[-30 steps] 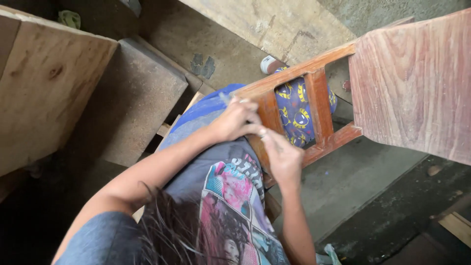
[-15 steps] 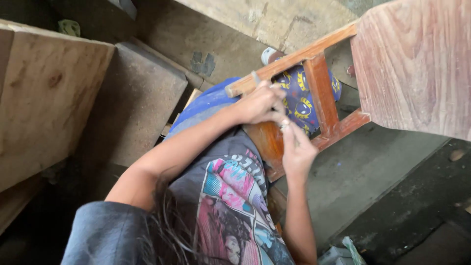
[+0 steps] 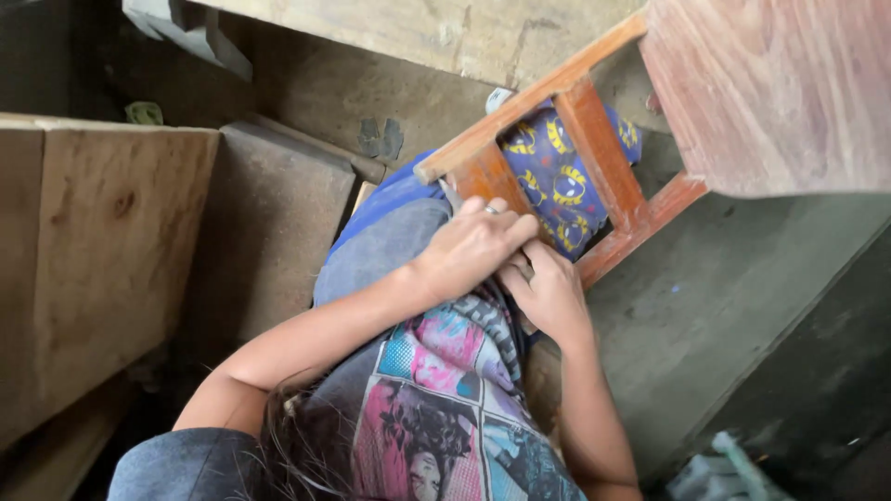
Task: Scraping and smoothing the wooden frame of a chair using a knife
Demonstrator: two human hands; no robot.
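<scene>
2 hands [image 3: 506,264], 1 wooden stool [image 3: 650,130], 1 ring [image 3: 491,210]

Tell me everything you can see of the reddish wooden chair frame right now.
The reddish-brown wooden chair frame lies tilted across the person's lap, rails and crosspieces forming a ladder-like section joined to a broad flat panel at upper right. The finish looks worn and patchy. Blue cloth with yellow patterns shows through its gaps. The left hand and right hand press together at its lower rail; what they grip is hidden.
</scene>
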